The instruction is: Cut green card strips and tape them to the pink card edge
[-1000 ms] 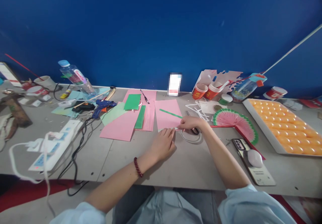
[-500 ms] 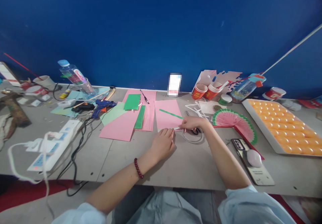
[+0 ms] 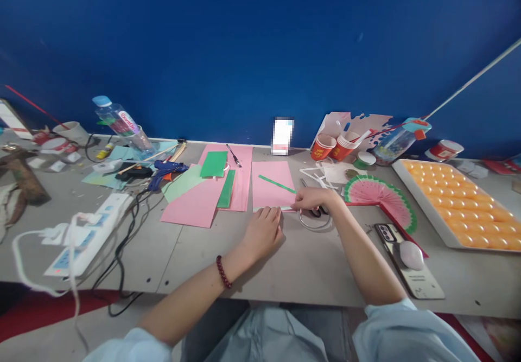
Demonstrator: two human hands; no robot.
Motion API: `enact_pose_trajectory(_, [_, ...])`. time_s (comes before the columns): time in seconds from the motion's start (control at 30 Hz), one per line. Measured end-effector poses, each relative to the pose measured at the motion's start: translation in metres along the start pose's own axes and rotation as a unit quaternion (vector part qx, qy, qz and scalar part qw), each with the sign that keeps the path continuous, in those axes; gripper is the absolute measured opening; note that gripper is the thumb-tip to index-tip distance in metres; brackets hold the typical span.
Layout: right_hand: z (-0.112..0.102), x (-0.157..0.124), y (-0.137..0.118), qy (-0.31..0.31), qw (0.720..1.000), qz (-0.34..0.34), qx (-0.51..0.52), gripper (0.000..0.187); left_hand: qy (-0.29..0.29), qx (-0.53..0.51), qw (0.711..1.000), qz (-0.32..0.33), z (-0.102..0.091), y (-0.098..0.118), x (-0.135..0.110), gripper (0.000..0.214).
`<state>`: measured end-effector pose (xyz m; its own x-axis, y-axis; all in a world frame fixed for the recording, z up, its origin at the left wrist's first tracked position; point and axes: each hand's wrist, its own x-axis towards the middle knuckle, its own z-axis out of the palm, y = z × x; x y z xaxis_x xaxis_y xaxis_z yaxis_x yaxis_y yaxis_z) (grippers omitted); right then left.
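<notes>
A pink paper sheet [image 3: 272, 185] lies flat in the middle of the grey table [image 3: 309, 267], with a thin green strip [image 3: 277, 183] across it. My left hand [image 3: 264, 233] rests at the sheet's near edge, fingers curled and touching the folded edge. My right hand [image 3: 314, 199] pinches the sheet's near right corner. Beneath the right hand lie a white ring [image 3: 315, 221] and dark scissors, mostly hidden.
Pink and green papers [image 3: 211, 188], a blue glue gun [image 3: 165, 169] and a power strip [image 3: 87, 229] with cables lie to the left. Red cups [image 3: 334, 146], a watermelon paper fan [image 3: 380, 196], a phone [image 3: 409, 259] and a tray of orange balls [image 3: 459, 202] sit to the right.
Both hands have stayed at the pink sheet's near edge; the right hand and the white ring shifted very slightly. The view barely moved.
</notes>
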<state>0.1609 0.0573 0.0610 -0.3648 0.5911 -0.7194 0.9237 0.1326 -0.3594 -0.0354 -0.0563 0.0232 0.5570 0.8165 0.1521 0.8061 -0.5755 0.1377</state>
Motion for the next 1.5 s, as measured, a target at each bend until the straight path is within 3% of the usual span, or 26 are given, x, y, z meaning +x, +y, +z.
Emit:
enact_pose_trajectory(0.57, [-0.001,-0.002,-0.004,0.010,1.000,0.000,0.004,0.030,-0.028,-0.008,1.000,0.006,-0.006,-0.002,-0.001,0.051])
enact_pose_trajectory(0.93, [-0.001,-0.010,-0.013,0.007,1.000,0.002,-0.002,0.029,-0.025,-0.080,0.996,-0.007,0.005,0.005,0.004,0.045])
enact_pose_trajectory(1.13, [-0.001,-0.008,-0.011,0.023,1.000,-0.006,-0.007,0.030,-0.012,-0.072,0.997,-0.026,0.011,0.011,0.002,0.055])
enact_pose_trajectory(1.5, [0.000,-0.005,-0.006,0.005,1.000,-0.003,-0.001,0.032,-0.016,-0.059,0.998,0.005,-0.002,0.005,0.003,0.061])
